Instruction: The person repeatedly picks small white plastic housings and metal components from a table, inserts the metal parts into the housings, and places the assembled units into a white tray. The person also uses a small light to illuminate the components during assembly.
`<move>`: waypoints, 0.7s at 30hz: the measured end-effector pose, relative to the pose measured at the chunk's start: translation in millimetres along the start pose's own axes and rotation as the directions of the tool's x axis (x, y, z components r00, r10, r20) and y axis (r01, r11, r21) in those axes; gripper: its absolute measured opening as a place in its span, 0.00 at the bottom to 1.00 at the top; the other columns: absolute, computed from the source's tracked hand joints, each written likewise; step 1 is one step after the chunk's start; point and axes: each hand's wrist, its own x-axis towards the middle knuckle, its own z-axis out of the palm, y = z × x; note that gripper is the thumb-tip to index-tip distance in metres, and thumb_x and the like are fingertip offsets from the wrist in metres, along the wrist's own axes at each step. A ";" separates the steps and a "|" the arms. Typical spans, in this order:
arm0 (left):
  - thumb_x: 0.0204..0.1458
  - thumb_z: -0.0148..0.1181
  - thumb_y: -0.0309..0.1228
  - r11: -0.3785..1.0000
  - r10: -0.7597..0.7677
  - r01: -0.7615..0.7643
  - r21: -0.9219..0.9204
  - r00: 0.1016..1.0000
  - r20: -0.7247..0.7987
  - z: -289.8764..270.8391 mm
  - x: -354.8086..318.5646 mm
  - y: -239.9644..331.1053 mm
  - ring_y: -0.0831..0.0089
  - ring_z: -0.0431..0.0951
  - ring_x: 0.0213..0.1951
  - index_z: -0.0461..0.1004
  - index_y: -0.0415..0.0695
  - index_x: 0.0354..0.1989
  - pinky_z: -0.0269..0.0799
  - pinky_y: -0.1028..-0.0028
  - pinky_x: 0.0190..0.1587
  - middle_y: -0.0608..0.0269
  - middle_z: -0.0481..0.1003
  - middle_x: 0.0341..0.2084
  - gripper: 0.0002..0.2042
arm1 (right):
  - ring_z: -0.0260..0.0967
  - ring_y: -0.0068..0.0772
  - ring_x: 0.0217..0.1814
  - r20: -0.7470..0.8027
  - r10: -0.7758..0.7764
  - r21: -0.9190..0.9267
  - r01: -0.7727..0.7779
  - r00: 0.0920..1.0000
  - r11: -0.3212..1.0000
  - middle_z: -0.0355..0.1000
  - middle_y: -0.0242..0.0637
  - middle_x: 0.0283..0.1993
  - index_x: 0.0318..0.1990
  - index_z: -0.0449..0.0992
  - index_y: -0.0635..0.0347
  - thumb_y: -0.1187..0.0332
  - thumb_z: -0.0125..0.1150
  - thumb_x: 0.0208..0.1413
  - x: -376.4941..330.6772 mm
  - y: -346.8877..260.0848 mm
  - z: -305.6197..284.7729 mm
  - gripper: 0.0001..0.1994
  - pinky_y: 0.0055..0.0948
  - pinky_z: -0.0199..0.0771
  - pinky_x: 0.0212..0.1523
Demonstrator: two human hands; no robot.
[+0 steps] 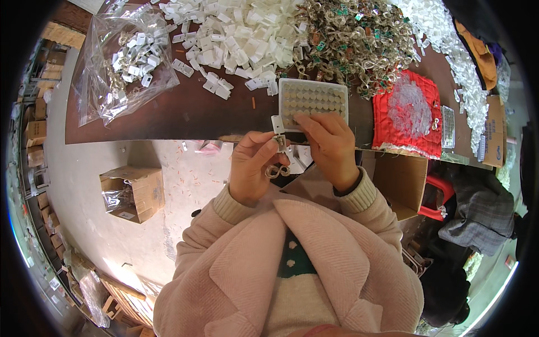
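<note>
My left hand (254, 164) is closed, pinching a small white plastic case (277, 124) between thumb and fingers. A silvery figure-eight-shaped metal piece (277, 171) hangs below that hand. To its right, my right hand (332, 147) reaches over the near edge of a translucent tray (311, 82). Its thumb and index finger come together at the tray's front left; anything between them is too small to make out. Rows of small round discs, like button cells (314, 101), fill the tray.
Behind the tray lie heaps of white plastic pieces (247, 39) and metal loops (359, 45). A clear bag (101, 84) sits at left, a red cloth (387, 123) with clear bits at right. An open carton (147, 194) stands on the floor. The brown table's front edge (168, 140) curves before me.
</note>
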 end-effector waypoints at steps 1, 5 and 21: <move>0.63 0.57 0.24 1.000 0.003 -0.003 -0.002 1.000 0.002 0.2 0.4 0.7 0.71 0.80 0.32 0.73 0.42 0.47 0.79 0.72 0.38 0.54 0.80 0.40 0.06 | 0.73 0.42 0.36 0.006 -0.031 -0.014 0.031 1.000 0.999 0.75 0.39 0.36 0.41 0.80 0.61 0.83 0.65 0.45 1.9 0.9 2.0 0.14 0.37 0.74 0.36; 0.62 0.57 0.24 1.000 -0.014 0.014 0.003 0.999 -0.040 2.5 1.0 2.5 0.70 0.79 0.32 0.73 0.43 0.46 0.78 0.69 0.38 0.52 0.80 0.39 0.06 | 0.75 0.42 0.35 -0.015 0.020 0.006 -0.020 1.000 1.000 0.77 0.39 0.36 0.40 0.81 0.59 0.83 0.68 0.46 7.0 -5.8 2.1 0.13 0.36 0.75 0.36; 0.61 0.57 0.22 0.998 -0.045 0.045 0.052 0.999 0.005 14.6 5.4 4.3 0.70 0.81 0.30 0.73 0.40 0.44 0.79 0.72 0.33 0.56 0.79 0.35 0.05 | 0.74 0.47 0.36 0.001 0.019 0.342 -0.019 1.000 0.939 0.76 0.41 0.36 0.38 0.81 0.58 0.72 0.67 0.50 7.3 -26.2 -26.9 0.07 0.40 0.74 0.38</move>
